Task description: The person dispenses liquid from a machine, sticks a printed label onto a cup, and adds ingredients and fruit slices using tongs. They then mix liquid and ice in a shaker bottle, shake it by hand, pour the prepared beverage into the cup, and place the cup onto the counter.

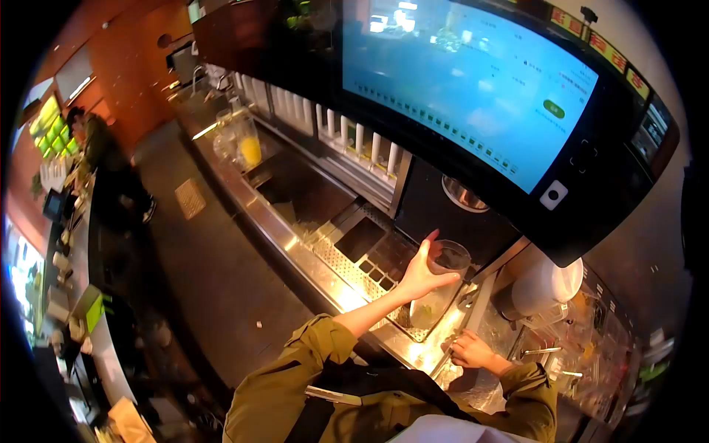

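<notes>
My left hand [427, 275] is wrapped around a tall clear cup [437, 299], with the thumb along its near side and the fingers partly behind it. The cup tilts a little over the steel counter trough, below the black dispenser housing [461, 236]. What is inside it I cannot make out well; something pale shows near its base. My right hand [471, 350] is low at the counter's steel edge, its fingers curled downward. Anything between those fingers is too small or hidden to name.
A large screen [473, 81] overhangs the counter. To the right stand a white-lidded container [546, 288] and clear tubs [591, 325]. A jug with yellow liquid [250, 148] is further along the counter. Another person [111, 159] stands at the far left counter.
</notes>
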A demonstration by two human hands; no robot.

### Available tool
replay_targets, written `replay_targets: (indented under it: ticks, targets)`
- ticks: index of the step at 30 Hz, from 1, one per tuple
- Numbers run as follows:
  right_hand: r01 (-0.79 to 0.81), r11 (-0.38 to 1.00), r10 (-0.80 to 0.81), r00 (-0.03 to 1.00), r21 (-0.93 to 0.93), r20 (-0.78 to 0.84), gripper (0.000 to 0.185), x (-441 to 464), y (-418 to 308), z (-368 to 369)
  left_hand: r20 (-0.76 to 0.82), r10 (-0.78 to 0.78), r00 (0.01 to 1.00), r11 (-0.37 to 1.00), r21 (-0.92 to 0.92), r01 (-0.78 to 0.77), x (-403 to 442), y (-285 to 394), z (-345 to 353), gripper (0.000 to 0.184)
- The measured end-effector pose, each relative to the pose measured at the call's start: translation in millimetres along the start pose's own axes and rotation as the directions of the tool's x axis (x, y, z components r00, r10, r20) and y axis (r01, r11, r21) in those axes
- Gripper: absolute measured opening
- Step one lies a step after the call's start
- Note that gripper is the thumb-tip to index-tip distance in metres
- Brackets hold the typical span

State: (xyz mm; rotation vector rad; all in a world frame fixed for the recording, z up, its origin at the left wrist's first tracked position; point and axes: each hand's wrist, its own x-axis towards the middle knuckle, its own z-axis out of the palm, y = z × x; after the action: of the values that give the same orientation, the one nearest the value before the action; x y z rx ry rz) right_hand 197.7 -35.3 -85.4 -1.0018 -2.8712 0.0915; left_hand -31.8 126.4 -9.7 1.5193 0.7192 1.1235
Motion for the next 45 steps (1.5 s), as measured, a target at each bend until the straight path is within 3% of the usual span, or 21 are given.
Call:
replay_targets:
  ticks: [2, 4, 5, 6, 7, 9, 10, 11, 14, 15, 18, 20, 23, 29, 32, 34, 36, 39, 41, 43, 45]
  targets:
    - [-0.138, 0.981, 0.139, 0.990, -0.138, -0.004, 0.029, 0, -8, 3, 0.115, -0.012, 0.993, 0.999, -0.035, 0.016, 27, 7, -13, 0.105]
    - [-0.388, 0.921, 0.388, 0.922, 0.034, 0.015, 0.038, 26, -4, 1, 0.239, -0.058, 0.969, 0.994, -0.073, 0.077, 46, 16, -23, 0.109]
    - [-0.336, 0.941, 0.320, 0.924, -0.043, -0.211, 0.039, 70, -18, -68, 0.337, 0.010, 0.941, 0.926, -0.358, 0.118, 58, 3, -23, 0.115]
    - [-0.318, 0.948, 0.260, 0.825, -0.032, -0.501, 0.035, 92, -18, -92, 0.445, 0.140, 0.885, 0.694, -0.682, 0.232, 71, 5, -20, 0.118]
    - [-0.174, 0.977, 0.047, 0.736, -0.120, -0.676, 0.033, 120, -25, -145, 0.389, 0.139, 0.911, 0.837, -0.537, 0.102, 89, -6, -17, 0.116]
    - [-0.267, 0.905, -0.118, 0.591, -0.331, -0.798, 0.032, 146, -48, -209, 0.462, 0.190, 0.866, 0.874, -0.481, 0.065, 112, -4, -16, 0.106]
    - [-0.334, 0.879, -0.109, 0.553, -0.339, -0.826, 0.032, 153, -58, -230, 0.506, 0.162, 0.847, 0.849, -0.508, 0.142, 115, 11, -18, 0.100]
    - [-0.391, 0.849, -0.116, 0.517, -0.355, -0.848, 0.032, 156, -64, -245, 0.453, 0.343, 0.823, 0.823, -0.568, -0.031, 127, 5, -12, 0.090]
    - [-0.509, 0.742, -0.230, 0.418, -0.436, -0.879, 0.031, 150, -62, -268, 0.592, 0.187, 0.784, 0.910, -0.405, 0.089, 136, 24, -22, 0.075]
    - [-0.546, 0.719, -0.257, 0.365, -0.429, -0.895, 0.031, 154, -64, -278, 0.585, 0.282, 0.761, 0.849, -0.521, 0.086, 137, 25, -21, 0.076]
    - [-0.643, 0.677, -0.238, 0.268, -0.357, -0.934, 0.034, 176, -74, -306, 0.519, 0.270, 0.811, 0.831, -0.551, 0.076, 127, 32, -22, 0.087]
    - [-0.738, 0.550, -0.208, 0.331, -0.390, -0.920, 0.038, 190, -69, -316, 0.540, 0.319, 0.779, 0.856, -0.517, 0.007, 131, 23, -24, 0.095]
    - [-0.760, 0.537, -0.169, 0.329, -0.366, -0.929, 0.036, 206, -56, -319, 0.594, 0.199, 0.779, 0.919, -0.389, 0.062, 128, 37, -36, 0.091]
    - [-0.820, 0.468, -0.101, 0.322, -0.330, -0.941, 0.042, 223, -53, -321, 0.574, 0.219, 0.789, 0.970, -0.219, -0.110, 137, 18, -41, 0.088]
    - [-0.793, 0.548, -0.113, 0.246, -0.267, -0.963, 0.043, 222, -89, -306, 0.573, 0.212, 0.792, 0.975, -0.177, -0.132, 140, 17, -41, 0.087]
    - [-0.643, 0.721, -0.156, 0.211, -0.257, -0.965, 0.030, 203, -87, -268, 0.565, 0.203, 0.800, 0.977, -0.173, -0.125, 139, 22, -43, 0.087]
    - [-0.455, 0.881, -0.030, 0.218, -0.129, -0.976, 0.020, 209, -104, -223, 0.567, 0.188, 0.802, 0.980, -0.164, -0.114, 137, 26, -47, 0.087]
    - [-0.339, 0.907, 0.360, 0.313, 0.251, -0.879, 0.011, 225, -118, -167, 0.567, 0.202, 0.798, 0.977, -0.176, -0.122, 138, 29, -43, 0.086]
    - [-0.495, 0.591, 0.806, 0.381, 0.636, -0.453, 0.018, 221, -118, -119, 0.546, 0.218, 0.809, 0.974, -0.170, -0.149, 141, 23, -43, 0.086]
    - [-0.766, 0.427, 0.865, 0.500, 0.481, 0.028, 0.031, 204, -116, -73, 0.503, 0.249, 0.827, 0.965, -0.197, -0.171, 135, 27, -42, 0.087]
    - [-0.663, 0.347, 0.855, 0.515, 0.663, 0.067, 0.039, 198, -135, -75, 0.463, 0.294, 0.836, 0.955, -0.184, -0.234, 136, 33, -42, 0.087]
